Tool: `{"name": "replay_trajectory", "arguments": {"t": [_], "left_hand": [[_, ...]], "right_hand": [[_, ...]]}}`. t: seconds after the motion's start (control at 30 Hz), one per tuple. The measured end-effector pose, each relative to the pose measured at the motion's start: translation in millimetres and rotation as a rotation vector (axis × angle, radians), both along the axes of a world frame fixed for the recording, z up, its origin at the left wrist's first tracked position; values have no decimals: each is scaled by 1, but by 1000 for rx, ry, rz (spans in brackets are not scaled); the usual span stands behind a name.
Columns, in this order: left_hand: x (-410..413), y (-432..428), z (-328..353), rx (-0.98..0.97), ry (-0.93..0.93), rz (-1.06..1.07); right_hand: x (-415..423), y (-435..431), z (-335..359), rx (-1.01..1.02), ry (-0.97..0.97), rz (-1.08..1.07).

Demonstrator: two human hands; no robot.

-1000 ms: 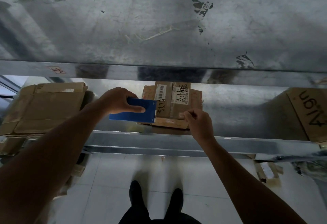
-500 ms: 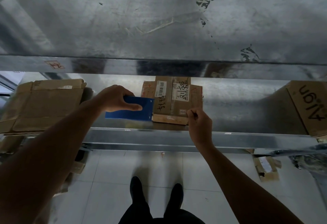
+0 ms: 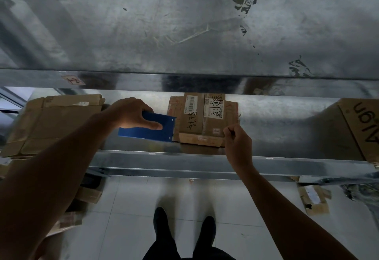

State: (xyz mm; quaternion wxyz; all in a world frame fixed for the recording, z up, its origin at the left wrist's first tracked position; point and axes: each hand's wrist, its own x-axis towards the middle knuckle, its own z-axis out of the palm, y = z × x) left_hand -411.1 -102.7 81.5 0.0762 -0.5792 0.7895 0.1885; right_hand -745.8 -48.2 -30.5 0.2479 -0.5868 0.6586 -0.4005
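My left hand (image 3: 131,114) grips a flat blue rectangular tool (image 3: 143,132) and holds it against the left side of a small cardboard parcel (image 3: 202,122) on the lower metal shelf (image 3: 287,128). The parcel bears white labels, a barcode and black handwriting. My right hand (image 3: 238,142) is at the parcel's front right corner with its fingers curled and pinched together there. I cannot make out what they pinch.
A large flattened cardboard box (image 3: 53,122) lies on the shelf at the left. Another box (image 3: 359,128) with black lettering stands at the right. The upper metal shelf (image 3: 184,23) overhangs above. Below are floor tiles, my black shoes (image 3: 182,227) and cardboard scraps (image 3: 313,198).
The blue tool in my left hand has slid left and slightly back, away from the parcel's top. My right hand has stayed at the parcel's front right corner.
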Motion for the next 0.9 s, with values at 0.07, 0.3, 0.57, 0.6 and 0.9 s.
{"name": "replay_trajectory", "arguments": {"t": [0.07,0.3,0.57,0.6,0.9], "left_hand": [[-1,0,-3,-15,-30,-21],[-4,0,-9,-47,-51,-31],[-9,-10,-2,-88,-75,-61],[-11,-11,-2,-100,-85,-65],[-7,-10,-7,-140,-78,-62]], "right_hand": [[-1,0,-1,-15,28,22],[-5,3,-8,-73,26,49],[-5,9,-12,-97,2,104],[-4,9,-13,-94,1,114],[-9,12,-25,-204,412,174]]}}
